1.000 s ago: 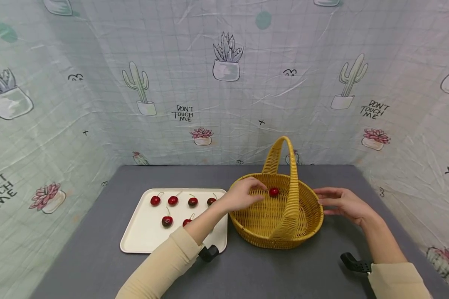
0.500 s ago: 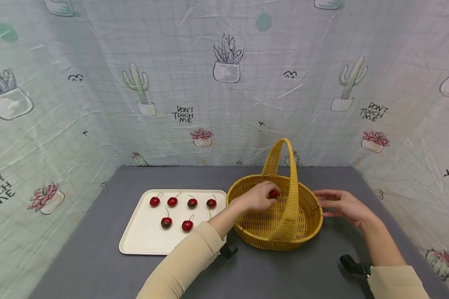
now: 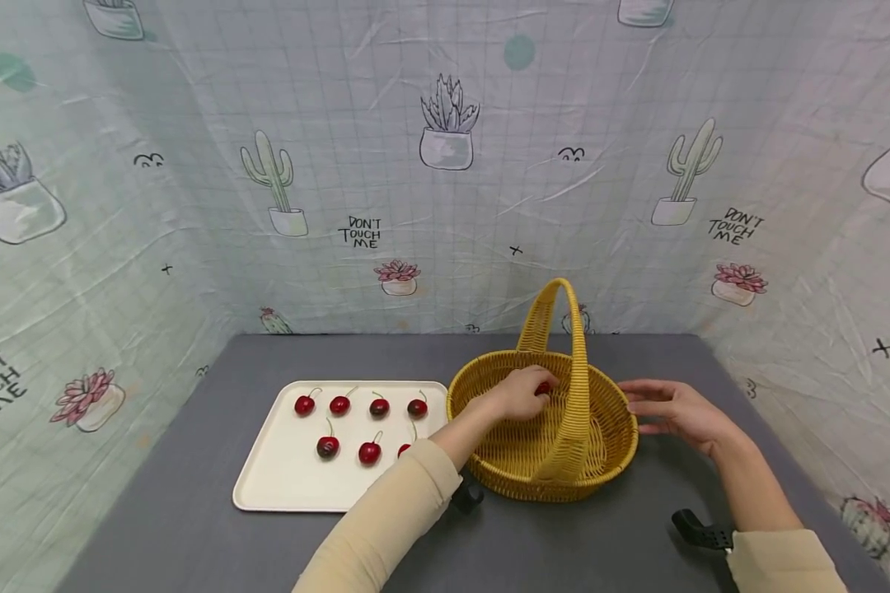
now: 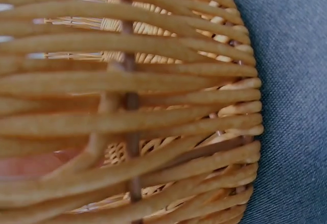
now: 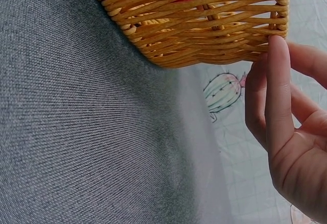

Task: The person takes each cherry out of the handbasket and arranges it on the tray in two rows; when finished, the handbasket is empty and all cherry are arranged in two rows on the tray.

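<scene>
My left hand [image 3: 521, 395] reaches over the near left rim into the yellow woven basket [image 3: 489, 461]. Its fingers curl round a red cherry [image 3: 543, 388], partly hidden by them. Basket weave fills the left wrist view, with a blurred bit of skin behind its strands. At the basket's right side, my right hand [image 3: 686, 416] touches the outer rim with fairly straight fingertips. Up close in the right wrist view, one straight finger [image 5: 278, 91] meets the rim of the basket [image 5: 204, 35], and the other fingers lie behind it.
Left of the basket lies a white tray [image 3: 282, 478] with several stemmed cherries [image 3: 369, 453] on it. The basket's tall arched handle [image 3: 577, 387] rises right of my left hand. A grey cloth [image 3: 564, 552] covers the table, and a printed curtain [image 3: 445, 214] surrounds it.
My left hand has moved right and deeper into the basket, and its fingers have closed round the cherry there. My right hand has stayed at the rim.
</scene>
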Available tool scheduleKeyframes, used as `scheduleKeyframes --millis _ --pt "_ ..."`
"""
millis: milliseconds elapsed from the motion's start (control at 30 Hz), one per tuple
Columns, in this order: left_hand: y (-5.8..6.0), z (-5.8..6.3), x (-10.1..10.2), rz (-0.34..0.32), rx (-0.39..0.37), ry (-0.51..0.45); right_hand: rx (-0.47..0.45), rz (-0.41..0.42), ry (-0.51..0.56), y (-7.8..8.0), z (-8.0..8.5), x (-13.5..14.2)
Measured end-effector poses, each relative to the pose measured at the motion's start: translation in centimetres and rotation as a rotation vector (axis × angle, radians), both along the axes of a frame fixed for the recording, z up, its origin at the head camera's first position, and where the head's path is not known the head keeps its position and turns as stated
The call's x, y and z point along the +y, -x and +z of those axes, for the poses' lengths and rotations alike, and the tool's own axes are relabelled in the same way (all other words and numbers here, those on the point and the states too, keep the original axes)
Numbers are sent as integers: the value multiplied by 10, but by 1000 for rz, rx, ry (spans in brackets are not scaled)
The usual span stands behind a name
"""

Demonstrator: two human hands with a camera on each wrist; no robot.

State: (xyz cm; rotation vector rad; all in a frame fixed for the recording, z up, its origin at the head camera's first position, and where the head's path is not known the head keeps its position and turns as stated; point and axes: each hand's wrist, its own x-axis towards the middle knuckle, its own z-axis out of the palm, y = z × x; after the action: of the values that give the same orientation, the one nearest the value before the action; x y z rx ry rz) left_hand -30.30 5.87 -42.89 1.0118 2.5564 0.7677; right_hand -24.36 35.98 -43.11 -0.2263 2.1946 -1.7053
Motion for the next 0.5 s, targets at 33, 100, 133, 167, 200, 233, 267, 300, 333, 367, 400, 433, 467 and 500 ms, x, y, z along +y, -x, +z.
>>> scheduleKeyframes --millis 33,100,133,167,200,233,267,300,333,367,400,433,467,500 --pt "1 -1 0 3 -8 -7 0 -5 -3 0 0 0" --pt "4 -4 1 9 -25 -18 4 -7 -6 0 1 0" --pt "5 -5 2 14 -31 -22 4 -7 -3 0 0 0" --pt "6 -6 2 14 -29 -22 6 -5 -1 0 0 1" --pt "6 -6 2 15 -27 -18 4 -9 0 0 0 1" --pt "7 -7 2 15 -26 -15 5 -7 0 0 -1 1" --pt "7 -7 2 16 -23 -11 1 -10 1 0 -1 1" --pt "7 -7 1 17 -21 -10 1 -8 0 0 -2 1" --pt "7 -8 1 17 -17 -5 -4 -14 1 0 -2 1" --pt "7 -8 0 17 -15 -4 -5 -14 1 0 -2 1" --pt "6 -8 0 18 -13 -5 -5 -15 1 0 -2 1" --pt "6 -8 -1 19 -6 -7 -5 -14 1 0 -3 1" --pt "6 -8 -1 21 -1 -11 -5 -16 1 -1 -2 1" --pt "6 -8 -2 21 3 -14 -4 -17 2 -1 -2 1"
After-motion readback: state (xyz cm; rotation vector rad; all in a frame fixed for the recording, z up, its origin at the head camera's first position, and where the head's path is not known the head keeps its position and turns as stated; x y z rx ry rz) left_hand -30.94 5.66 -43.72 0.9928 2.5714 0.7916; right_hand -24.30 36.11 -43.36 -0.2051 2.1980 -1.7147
